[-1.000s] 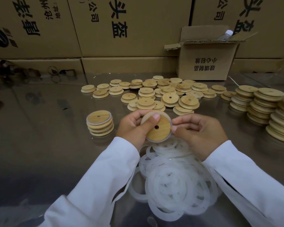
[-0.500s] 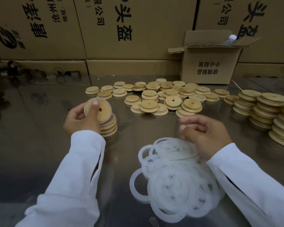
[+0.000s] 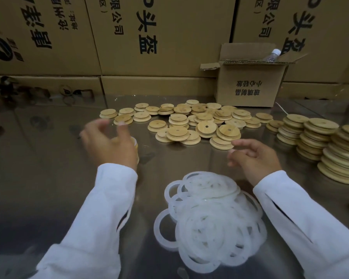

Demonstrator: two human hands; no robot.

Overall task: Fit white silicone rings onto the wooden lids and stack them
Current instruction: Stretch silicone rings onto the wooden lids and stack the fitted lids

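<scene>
Head view: the left hand [image 3: 109,146], blurred, fingers spread and empty, hovers over the stack of ringed lids [image 3: 136,148] left of the middle of the table [image 3: 48,178]. The right hand [image 3: 254,158], loosely curled, holding nothing, hangs above the white rings [image 3: 210,222] at the near edge. Loose wooden lids [image 3: 189,121] lie toward the far edge.

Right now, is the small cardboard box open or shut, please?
Open: the small cardboard box has raised flaps, and a plastic bottle pokes out.
</scene>
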